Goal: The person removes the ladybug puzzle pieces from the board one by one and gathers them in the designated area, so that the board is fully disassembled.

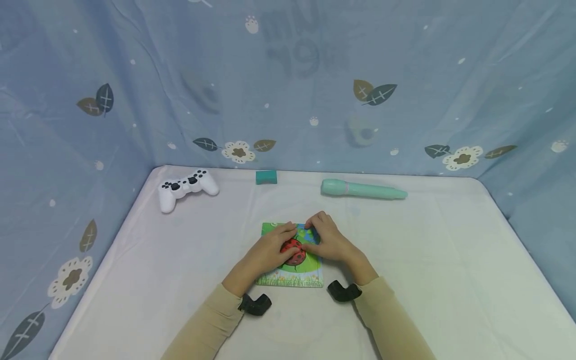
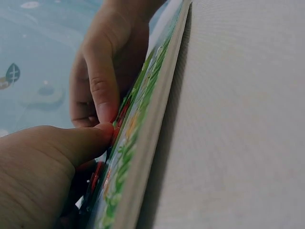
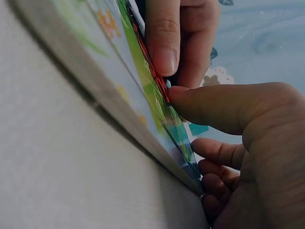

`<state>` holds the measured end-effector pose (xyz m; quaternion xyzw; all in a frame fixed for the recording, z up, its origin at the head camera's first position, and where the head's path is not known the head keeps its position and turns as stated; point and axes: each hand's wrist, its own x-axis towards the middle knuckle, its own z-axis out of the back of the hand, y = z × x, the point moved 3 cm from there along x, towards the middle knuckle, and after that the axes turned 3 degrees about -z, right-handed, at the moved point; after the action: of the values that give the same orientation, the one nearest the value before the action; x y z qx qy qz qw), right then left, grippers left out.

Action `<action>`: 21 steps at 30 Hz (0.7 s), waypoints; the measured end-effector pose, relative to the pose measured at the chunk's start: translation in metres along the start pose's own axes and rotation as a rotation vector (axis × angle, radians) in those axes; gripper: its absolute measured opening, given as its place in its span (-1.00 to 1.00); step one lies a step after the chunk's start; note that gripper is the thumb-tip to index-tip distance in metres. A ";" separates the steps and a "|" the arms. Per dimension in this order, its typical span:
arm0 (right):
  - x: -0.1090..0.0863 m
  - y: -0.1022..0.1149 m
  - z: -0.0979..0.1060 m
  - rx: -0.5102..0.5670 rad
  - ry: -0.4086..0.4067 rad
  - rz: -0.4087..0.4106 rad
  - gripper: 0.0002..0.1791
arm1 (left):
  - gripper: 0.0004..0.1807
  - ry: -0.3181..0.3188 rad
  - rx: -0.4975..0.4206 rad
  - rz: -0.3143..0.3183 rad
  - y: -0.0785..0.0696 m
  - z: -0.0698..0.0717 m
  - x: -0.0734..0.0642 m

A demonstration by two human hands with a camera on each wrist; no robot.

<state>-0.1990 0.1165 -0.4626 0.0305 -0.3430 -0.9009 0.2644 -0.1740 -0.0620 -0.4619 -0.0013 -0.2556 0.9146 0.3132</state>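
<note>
Ladybug jigsaw board [image 1: 310, 279], one, flat on white tabletop [image 1: 202, 260], beneath both hands. Advised handling: light, level thumb pressure, rim steadied. Left hand [image 1: 272, 247]: fingers together, thumb apart, on the face. Right hand [image 1: 330, 240]: fingers curled at far right corner, thumb inward. Whether either pinches a piece: cannot tell. Finish: glossy, squarish; red, black-spotted ladybug [image 1: 296, 258], green ground, flowered near border, pale edge.

A person's sleeved arms [image 1: 209, 320] are slanting inward. The left grip [image 1: 271, 249] and right grip [image 1: 330, 241] are facing each other, right fingers [image 3: 220, 151] curving, thumbs [image 3: 214, 107] nearly meeting.
</note>
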 end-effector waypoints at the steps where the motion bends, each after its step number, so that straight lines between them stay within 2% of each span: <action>1: 0.000 0.000 0.000 -0.004 -0.001 0.003 -0.56 | -0.40 -0.003 -0.002 -0.001 0.000 0.000 0.000; 14: -0.004 0.000 0.006 0.041 -0.014 0.011 -0.53 | -0.41 -0.008 0.003 -0.005 0.002 0.000 0.001; 21: -0.010 0.000 0.010 0.090 0.060 -0.013 -0.50 | -0.40 -0.014 -0.003 -0.014 0.003 -0.002 -0.001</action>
<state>-0.1930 0.1274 -0.4556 0.0718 -0.3749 -0.8849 0.2669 -0.1747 -0.0633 -0.4654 0.0062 -0.2593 0.9121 0.3176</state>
